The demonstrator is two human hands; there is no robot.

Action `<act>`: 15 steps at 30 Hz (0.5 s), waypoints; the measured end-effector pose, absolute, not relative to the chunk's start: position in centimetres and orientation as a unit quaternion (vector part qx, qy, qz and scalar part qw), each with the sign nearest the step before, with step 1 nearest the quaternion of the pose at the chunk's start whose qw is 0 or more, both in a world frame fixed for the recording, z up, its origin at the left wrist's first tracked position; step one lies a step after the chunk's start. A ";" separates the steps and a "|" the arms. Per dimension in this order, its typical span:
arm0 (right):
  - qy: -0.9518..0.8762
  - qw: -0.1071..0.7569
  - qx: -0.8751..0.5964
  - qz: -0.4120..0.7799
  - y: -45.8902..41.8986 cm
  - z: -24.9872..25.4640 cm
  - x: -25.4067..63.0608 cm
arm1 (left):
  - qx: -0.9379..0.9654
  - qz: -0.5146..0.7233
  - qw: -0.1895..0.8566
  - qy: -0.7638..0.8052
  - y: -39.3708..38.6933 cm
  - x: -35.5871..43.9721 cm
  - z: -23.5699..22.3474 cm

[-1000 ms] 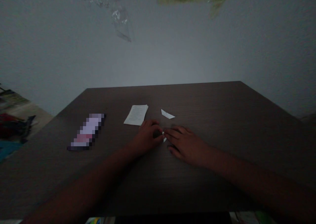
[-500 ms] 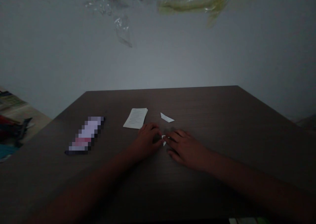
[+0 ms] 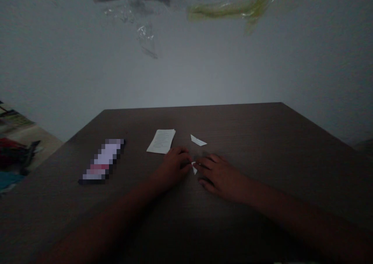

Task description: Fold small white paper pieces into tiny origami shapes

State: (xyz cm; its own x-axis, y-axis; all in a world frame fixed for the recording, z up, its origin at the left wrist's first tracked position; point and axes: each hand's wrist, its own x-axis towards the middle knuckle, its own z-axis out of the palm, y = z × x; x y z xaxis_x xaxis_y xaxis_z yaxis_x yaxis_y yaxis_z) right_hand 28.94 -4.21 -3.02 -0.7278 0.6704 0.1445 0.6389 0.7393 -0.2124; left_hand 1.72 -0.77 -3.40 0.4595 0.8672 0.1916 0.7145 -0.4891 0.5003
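Note:
A small folded piece of white paper [image 3: 194,169] lies on the dark table between my hands, partly covered by fingers. My left hand [image 3: 176,164] pinches its left edge between thumb and fingertips. From the other side, my right hand [image 3: 219,176] rests with fingers stretched out, the fingertips pressing on the paper. Just beyond the hands is a second folded white paper [image 3: 198,140], slim and pointed at its ends. A stack of printed paper sheets [image 3: 161,141] sits beside and beyond my left hand.
On the left of the table [image 3: 247,128] lies a phone [image 3: 103,161] with a blurred screen. The table's far edge meets a pale wall [image 3: 186,70] with clear and yellow tape stuck on it. Various items, too dim to name, lie beyond the table at far left.
The view has shifted slightly, so everything sits a little lower and to the right. Both hands keep nearly the same place around the small paper, a bit more of whose lower tip shows.

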 end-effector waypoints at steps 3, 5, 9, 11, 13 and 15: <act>-0.930 0.108 -0.344 0.075 -4.1 -3.1 29.1 | 0.839 0.205 0.177 0.472 -1.0 1.8 -2.9; -0.930 0.113 -0.341 0.077 -4.0 -3.3 29.2 | 0.843 0.194 0.177 0.470 -1.2 1.8 -2.5; -0.919 0.140 -0.355 0.095 -3.2 -4.0 29.0 | 0.841 0.190 0.175 0.476 -1.5 2.0 -1.9; -0.911 0.160 -0.363 0.112 -2.7 -4.3 28.8 | 0.836 0.189 0.172 0.485 -1.5 2.1 -1.8; -0.904 0.180 -0.366 0.128 -2.2 -4.5 28.6 | 0.832 0.185 0.172 0.494 -1.5 2.3 -1.8; -0.899 0.197 -0.366 0.141 -1.8 -4.6 28.4 | 0.829 0.180 0.173 0.500 -1.4 2.3 -2.0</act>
State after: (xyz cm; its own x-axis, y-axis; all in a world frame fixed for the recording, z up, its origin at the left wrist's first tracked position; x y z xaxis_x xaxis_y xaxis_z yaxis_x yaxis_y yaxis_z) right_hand 28.42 -1.79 -4.59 -0.6550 0.7128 0.2508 0.6016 0.6928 -0.3977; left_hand 2.33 -1.36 -2.00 0.4359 0.8911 0.1262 0.7661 -0.4410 0.4676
